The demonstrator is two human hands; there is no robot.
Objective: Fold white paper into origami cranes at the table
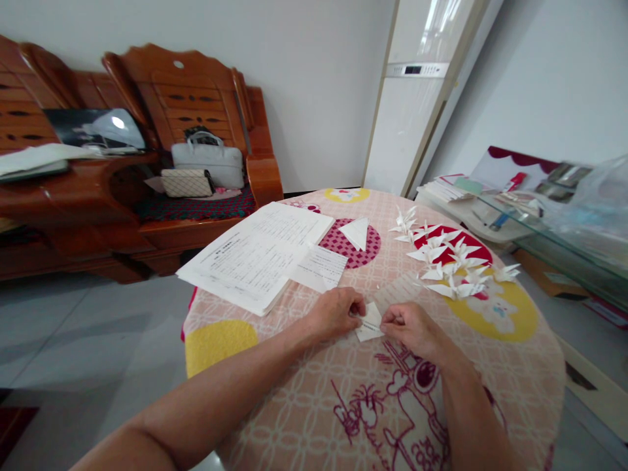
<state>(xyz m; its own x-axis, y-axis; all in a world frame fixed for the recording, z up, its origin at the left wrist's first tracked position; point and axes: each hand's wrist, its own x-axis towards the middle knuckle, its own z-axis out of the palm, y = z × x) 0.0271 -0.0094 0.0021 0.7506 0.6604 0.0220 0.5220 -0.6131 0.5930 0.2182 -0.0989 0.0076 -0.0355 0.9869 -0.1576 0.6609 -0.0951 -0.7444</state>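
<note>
On the tablecloth [294, 399], left hand [336, 313] and right hand [412, 330] fingers pinch a half-hidden paper [370, 322].

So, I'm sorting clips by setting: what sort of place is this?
Probably a home living room: carved wooden sofa with bags, standing air conditioner, and a cloth-covered table where left hand and right hand pinch a paper.

Wooden bench [196, 98], white wall [314, 78] (grey floor [73, 340])
</note>
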